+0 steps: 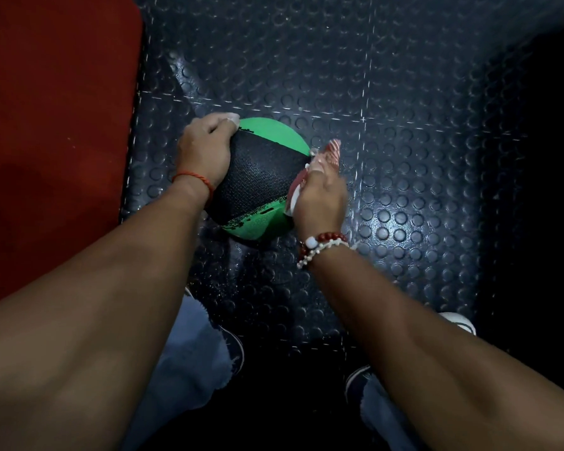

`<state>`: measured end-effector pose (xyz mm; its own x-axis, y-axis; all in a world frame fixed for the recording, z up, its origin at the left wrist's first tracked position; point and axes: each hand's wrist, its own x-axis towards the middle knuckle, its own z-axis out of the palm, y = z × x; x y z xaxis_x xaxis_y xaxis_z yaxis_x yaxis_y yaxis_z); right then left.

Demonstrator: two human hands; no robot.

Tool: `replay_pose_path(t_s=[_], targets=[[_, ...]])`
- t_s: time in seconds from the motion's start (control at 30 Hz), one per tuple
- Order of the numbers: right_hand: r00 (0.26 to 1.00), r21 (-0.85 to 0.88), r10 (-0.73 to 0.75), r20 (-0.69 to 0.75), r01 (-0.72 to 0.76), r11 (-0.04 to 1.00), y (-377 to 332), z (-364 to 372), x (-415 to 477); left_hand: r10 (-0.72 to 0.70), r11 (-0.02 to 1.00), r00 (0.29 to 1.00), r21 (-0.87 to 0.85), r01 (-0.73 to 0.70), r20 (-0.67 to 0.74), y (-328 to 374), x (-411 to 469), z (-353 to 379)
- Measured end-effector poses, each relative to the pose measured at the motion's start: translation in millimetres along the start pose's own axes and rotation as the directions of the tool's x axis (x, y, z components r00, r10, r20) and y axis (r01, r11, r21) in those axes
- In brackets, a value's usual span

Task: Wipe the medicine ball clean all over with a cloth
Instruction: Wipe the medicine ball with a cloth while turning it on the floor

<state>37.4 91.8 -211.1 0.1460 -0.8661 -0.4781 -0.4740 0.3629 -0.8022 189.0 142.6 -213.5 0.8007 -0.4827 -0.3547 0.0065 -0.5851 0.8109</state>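
Our forearms reach down to the ball point(261, 170) on the studded floor point(404, 157) beside the red mat's point(56, 125) edge, left hand point(205, 148) cupping it steady while our right hand point(321, 196) presses the gripped cloth point(331, 151) against its side.

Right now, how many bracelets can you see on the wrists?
3. A red cord bracelet is on the left wrist; a red bead bracelet and a white bead bracelet are on the right wrist.
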Motion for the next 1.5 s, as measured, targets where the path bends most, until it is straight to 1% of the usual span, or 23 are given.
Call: replay_pose_path(t_s=[0.03,0.1,0.17,0.23,0.3,0.37,0.43,0.57,0.63,0.77,0.83,0.93,1.03,1.1,1.17,1.2,1.23,1.27,1.33,1.4,1.43,1.47,1.5], targets=[[0.998,-0.045,-0.062,0.017,0.063,0.997,-2,1,3,0.004,1.000,1.000,-0.012,-0.004,0.000,-2,-1,-2],[0.992,-0.093,-0.074,0.099,0.083,0.992,-7,1,18,0.010,0.999,1.000,-0.041,-0.010,0.007,-4,-2,-5],[0.984,-0.168,0.005,0.181,0.026,0.985,-12,-3,31,0.005,0.999,1.000,-0.054,-0.004,0.009,-7,-4,-8],[0.963,-0.210,0.130,0.234,-0.080,0.974,-14,-7,41,-0.017,0.999,1.000,-0.040,0.016,-0.024,-9,-4,-9],[0.948,-0.182,0.230,0.218,-0.192,0.965,-15,-7,42,-0.067,0.998,0.995,-0.011,0.066,-0.072,-6,-4,-10],[0.934,-0.030,0.310,0.179,-0.310,0.950,-18,-5,36,-0.114,0.993,0.989,-0.014,0.113,-0.091,-3,-5,-9],[0.937,0.057,0.328,0.118,-0.336,0.940,-19,-8,35,-0.131,0.990,0.988,-0.065,0.126,-0.081,-2,-6,-4],[0.971,0.086,0.241,-0.015,-0.238,0.967,-24,-29,39,-0.137,0.963,0.990,-0.238,0.126,-0.031,6,-14,21],[0.981,0.078,0.169,-0.091,-0.162,0.984,-24,-43,44,-0.119,0.955,0.993,-0.272,0.116,0.003,8,-23,38],[0.976,0.022,0.132,-0.176,-0.130,0.991,-12,-53,41,-0.085,0.971,0.991,-0.215,0.105,0.102,7,-27,52],[0.974,0.007,0.114,-0.196,-0.114,0.993,-4,-47,34,-0.061,0.992,0.996,-0.110,0.069,0.070,12,-23,48],[0.984,-0.041,0.054,-0.171,-0.062,0.997,8,-37,22,0.000,0.998,0.993,0.059,0.007,-0.119,26,-26,44],[0.974,-0.219,-0.201,-0.105,0.174,0.960,8,-27,0,0.026,0.982,0.993,0.187,-0.003,-0.118,37,-42,52],[0.934,-0.278,-0.358,-0.011,0.341,0.898,5,-23,-7,0.017,0.972,0.990,0.234,0.016,-0.137,34,-47,53],[0.881,-0.289,-0.470,0.061,0.466,0.836,3,-24,-4,0.007,0.975,0.987,0.220,0.029,-0.161,26,-46,48],[0.877,-0.285,-0.475,0.077,0.476,0.832,3,-25,1,-0.001,0.978,0.985,0.206,0.037,-0.173,23,-44,47],[0.894,-0.283,-0.442,0.076,0.444,0.850,1,-26,7,-0.009,0.981,0.983,0.190,0.044,-0.182,23,-43,46],[0.929,-0.277,-0.365,0.061,0.367,0.888,-1,-27,16,-0.014,0.982,0.982,0.181,0.048,-0.186,24,-42,46],[0.990,-0.238,-0.143,0.013,0.142,0.961,-4,-31,33,-0.011,0.983,0.982,0.180,0.045,-0.187,27,-41,49],[1.000,-0.185,-0.017,-0.023,0.012,0.983,-4,-33,37,-0.013,0.982,0.982,0.181,0.048,-0.190,29,-40,51],[0.999,-0.166,-0.018,-0.044,0.010,0.986,-5,-30,30,-0.018,0.982,0.981,0.180,0.054,-0.194,29,-38,52],[0.995,-0.156,-0.072,-0.064,0.061,0.986,-5,-26,20,-0.024,0.982,0.980,0.179,0.060,-0.199,29,-37,52],[0.981,-0.164,-0.184,-0.066,0.171,0.971,-5,-21,8,-0.029,0.981,0.979,0.181,0.066,-0.201,30,-35,52]])
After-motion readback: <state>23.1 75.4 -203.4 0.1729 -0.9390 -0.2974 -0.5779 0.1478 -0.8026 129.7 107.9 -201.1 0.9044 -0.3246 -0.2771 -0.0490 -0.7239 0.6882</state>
